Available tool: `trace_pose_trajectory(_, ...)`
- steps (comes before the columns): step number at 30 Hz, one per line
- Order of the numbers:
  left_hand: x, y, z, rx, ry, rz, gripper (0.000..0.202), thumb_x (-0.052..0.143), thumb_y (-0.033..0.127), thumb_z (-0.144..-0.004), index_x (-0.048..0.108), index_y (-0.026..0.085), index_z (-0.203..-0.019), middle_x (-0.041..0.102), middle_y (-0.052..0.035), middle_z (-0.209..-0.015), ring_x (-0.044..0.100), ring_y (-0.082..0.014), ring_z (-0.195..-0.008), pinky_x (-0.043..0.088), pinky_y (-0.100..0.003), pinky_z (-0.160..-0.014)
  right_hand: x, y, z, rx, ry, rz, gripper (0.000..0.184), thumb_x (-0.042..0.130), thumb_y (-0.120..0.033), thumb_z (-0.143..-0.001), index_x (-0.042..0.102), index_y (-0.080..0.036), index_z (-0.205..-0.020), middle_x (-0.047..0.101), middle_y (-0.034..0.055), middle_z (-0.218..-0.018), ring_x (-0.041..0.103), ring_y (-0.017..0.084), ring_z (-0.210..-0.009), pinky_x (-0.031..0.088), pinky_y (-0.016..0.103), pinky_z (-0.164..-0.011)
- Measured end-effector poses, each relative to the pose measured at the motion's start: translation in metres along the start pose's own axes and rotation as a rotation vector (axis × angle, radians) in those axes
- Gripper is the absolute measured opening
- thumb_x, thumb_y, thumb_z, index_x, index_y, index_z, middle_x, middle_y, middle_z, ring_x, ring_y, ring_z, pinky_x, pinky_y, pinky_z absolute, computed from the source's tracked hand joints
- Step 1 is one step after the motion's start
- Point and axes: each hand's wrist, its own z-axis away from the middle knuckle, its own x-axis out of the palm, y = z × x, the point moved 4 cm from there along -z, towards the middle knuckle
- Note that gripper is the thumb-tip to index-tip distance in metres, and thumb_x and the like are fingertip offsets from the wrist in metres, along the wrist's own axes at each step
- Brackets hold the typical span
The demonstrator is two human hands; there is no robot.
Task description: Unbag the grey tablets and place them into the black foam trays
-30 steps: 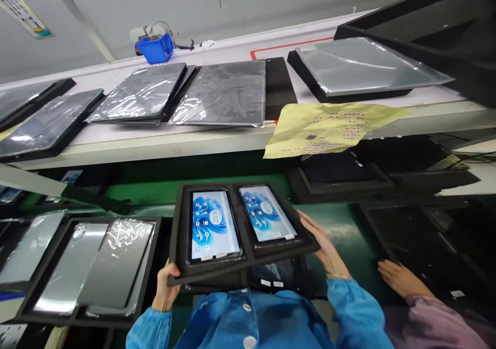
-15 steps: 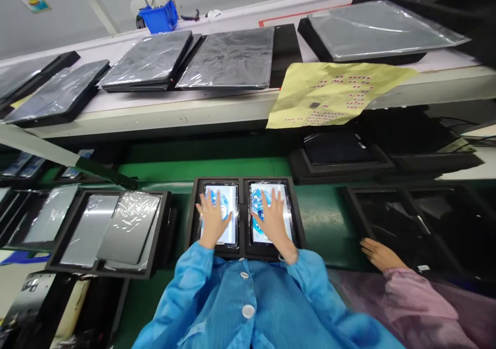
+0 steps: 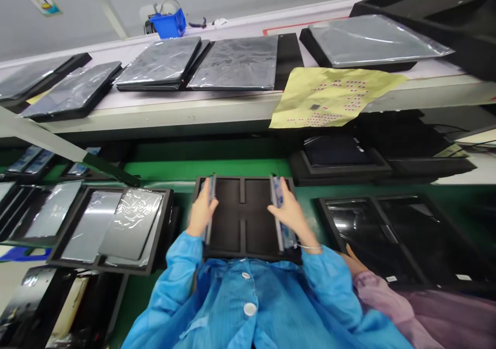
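In front of me lies a black foam tray (image 3: 261,219) with two compartments, their dark floors showing. My left hand (image 3: 201,212) grips a tablet (image 3: 211,209) tipped up on its long edge at the tray's left side. At the right side, my right hand (image 3: 292,213) has a second tablet (image 3: 277,199) turned on edge too, its face showing as a narrow bluish strip. Both thumbs point inward over the tray. The fingers behind the tablets are partly hidden.
On the left stands another tray (image 3: 145,271) with film-wrapped tablets. A co-worker's hand (image 3: 352,261) touches a dark two-part tray (image 3: 321,212) on the right. Above runs a shelf (image 3: 174,114) bearing wrapped panels, with a yellow sheet (image 3: 325,98) hanging from it.
Both tablets, lying flat with lit screens under my spread hands before, are now lifted on edge and moved outward. The co-worker's tray and hand have shifted left, closer to me.
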Motion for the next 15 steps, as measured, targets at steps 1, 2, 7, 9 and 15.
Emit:
trace_pose_trajectory(1, -0.022, -0.017, 0.0, -0.039, 0.043, 0.028, 0.078, 0.06, 0.024, -0.097, 0.029, 0.027, -0.169, 0.068, -0.0174, -0.146, 0.073, -0.0393, -0.122, 0.056, -0.049, -0.104, -0.024, 0.009, -0.002, 0.048, 0.025, -0.027, 0.104, 0.073, -0.031, -0.07, 0.033, -0.024, -0.165, 0.06, 0.0151, -0.151, 0.059, 0.038, -0.136, 0.046, 0.054, -0.114)
trace_pose_trajectory(2, -0.043, -0.037, 0.001, -0.119, 0.107, 0.111, 0.078, 0.067, 0.023, -0.092, 0.039, 0.028, -0.165, 0.078, -0.0155, -0.128, 0.077, -0.0399, -0.11, 0.058, -0.048, -0.099, -0.048, 0.019, -0.003, 0.107, 0.057, -0.048, 0.099, 0.071, -0.033, -0.07, 0.039, -0.023, -0.162, 0.067, 0.015, -0.141, 0.066, 0.038, -0.126, 0.049, 0.055, -0.11)
trace_pose_trajectory(7, -0.088, -0.101, -0.003, -0.16, 0.169, 0.417, 0.063, 0.081, 0.024, -0.077, 0.068, 0.026, -0.139, 0.071, -0.0097, -0.144, 0.061, -0.0363, -0.14, 0.045, -0.043, -0.119, -0.116, 0.049, 0.007, 0.311, 0.123, -0.214, 0.057, 0.084, -0.047, -0.05, 0.071, -0.019, -0.098, 0.077, 0.0103, -0.089, 0.073, 0.036, -0.089, 0.058, 0.053, -0.088)
trace_pose_trajectory(9, -0.084, -0.096, 0.0, -0.13, 0.142, 0.479, 0.052, 0.079, 0.027, -0.081, 0.072, 0.026, -0.133, 0.067, -0.006, -0.15, 0.052, -0.0331, -0.15, 0.038, -0.041, -0.125, -0.115, 0.041, 0.022, 0.349, 0.114, -0.314, 0.058, 0.088, -0.053, -0.046, 0.069, -0.02, -0.091, 0.077, 0.009, -0.083, 0.073, 0.034, -0.081, 0.06, 0.048, -0.079)
trace_pose_trajectory(15, -0.067, -0.002, 0.045, -0.013, 0.175, 0.624, 0.037, 0.069, 0.033, -0.095, 0.077, 0.023, -0.129, 0.072, -0.0052, -0.142, 0.06, -0.0283, -0.143, 0.045, -0.037, -0.123, -0.092, -0.03, 0.086, 0.387, 0.09, -0.616, 0.07, 0.088, -0.057, -0.06, 0.067, -0.023, -0.118, 0.079, 0.011, -0.115, 0.078, 0.034, -0.093, 0.065, 0.044, -0.079)
